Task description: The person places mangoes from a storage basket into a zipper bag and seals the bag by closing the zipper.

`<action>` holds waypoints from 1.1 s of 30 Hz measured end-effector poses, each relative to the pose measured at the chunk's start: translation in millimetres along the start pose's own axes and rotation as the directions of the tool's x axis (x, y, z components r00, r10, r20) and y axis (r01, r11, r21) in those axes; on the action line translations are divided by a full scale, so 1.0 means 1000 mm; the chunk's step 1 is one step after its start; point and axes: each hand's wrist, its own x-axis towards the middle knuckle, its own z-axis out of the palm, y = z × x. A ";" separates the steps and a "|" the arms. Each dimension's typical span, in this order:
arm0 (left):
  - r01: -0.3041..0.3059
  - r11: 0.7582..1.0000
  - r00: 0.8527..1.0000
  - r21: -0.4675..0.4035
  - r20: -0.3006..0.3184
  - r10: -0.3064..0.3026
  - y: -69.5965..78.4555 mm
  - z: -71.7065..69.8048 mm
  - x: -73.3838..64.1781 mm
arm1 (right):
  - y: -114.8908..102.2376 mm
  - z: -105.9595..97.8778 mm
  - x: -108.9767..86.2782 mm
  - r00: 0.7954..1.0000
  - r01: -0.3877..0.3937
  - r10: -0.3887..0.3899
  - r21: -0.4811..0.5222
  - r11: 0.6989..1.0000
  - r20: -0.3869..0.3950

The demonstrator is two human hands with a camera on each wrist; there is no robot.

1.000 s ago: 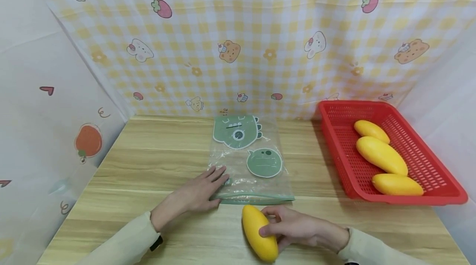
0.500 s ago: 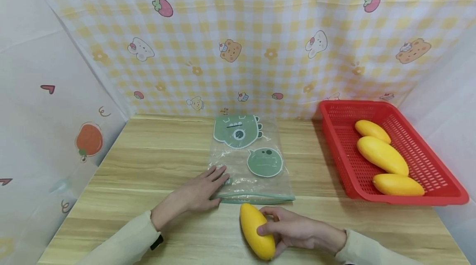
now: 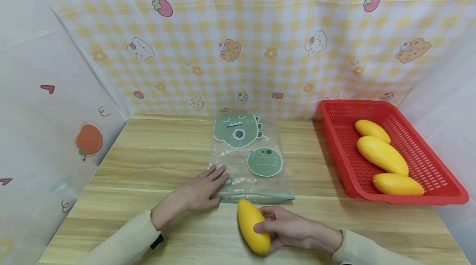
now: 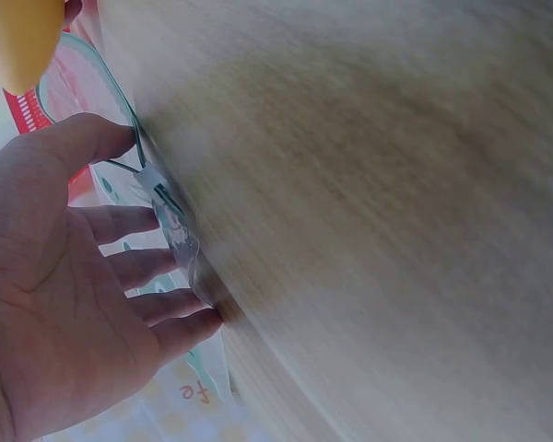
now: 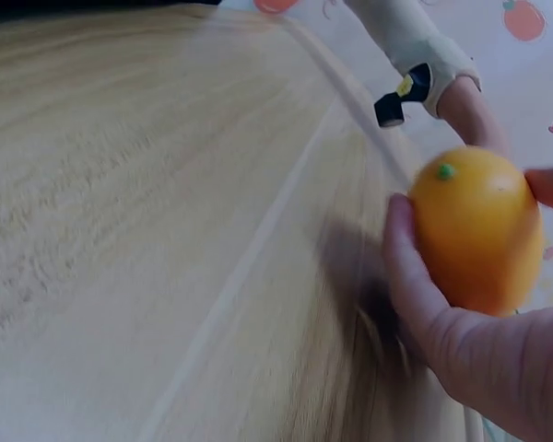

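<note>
A yellow mango [image 3: 252, 227] is gripped between the thumb and fingers of my right hand [image 3: 291, 230], just in front of the bag's green zip edge. In the right wrist view the mango [image 5: 479, 230] shows its green stem spot, held above the wooden surface. My left hand [image 3: 197, 190] rests with fingers spread on the left edge of a clear zip bag [image 3: 238, 182] with green cartoon prints. In the left wrist view the thumb and fingertips of the left hand [image 4: 74, 249] touch the bag's edge, where the zip line parts slightly near the thumb.
A red perforated basket [image 3: 338, 153] stands on the right of the wooden table [image 3: 156, 149], with three yellow mangoes [image 3: 382, 155] in it. A yellow checked cloth [image 3: 260, 29] hangs behind the table, and white sheets [image 3: 55, 103] flank both sides.
My right hand has carried the mango slightly left and forward, toward the bag's zip edge. My left hand and the bag have stayed in place.
</note>
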 end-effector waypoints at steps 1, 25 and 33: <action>-0.001 1.000 1.000 -0.002 -0.001 0.001 0.000 0.000 0.000 | 0.000 0.001 0.001 1.000 0.003 -0.003 0.007 1.000 -0.012; -0.002 1.000 1.000 -0.019 0.001 0.002 0.001 -0.001 0.001 | -0.002 0.011 0.007 0.987 0.033 -0.020 0.078 0.996 -0.159; -0.009 1.000 1.000 -0.021 -0.006 0.009 0.001 -0.001 0.001 | -0.003 0.013 0.011 0.979 0.024 -0.005 0.095 0.995 -0.202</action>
